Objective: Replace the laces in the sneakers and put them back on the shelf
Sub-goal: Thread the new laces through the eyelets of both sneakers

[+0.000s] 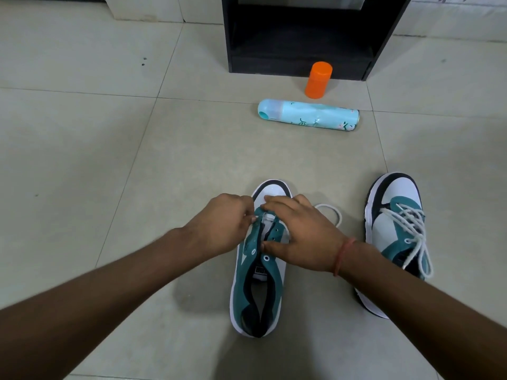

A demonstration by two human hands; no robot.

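Soft even light, faint shadows, wide-angle edge bending.

Tiled floor (137, 149) carries two sneakers (258, 272), spray can (308, 115), orange cap (318, 79), shelf (301, 37).
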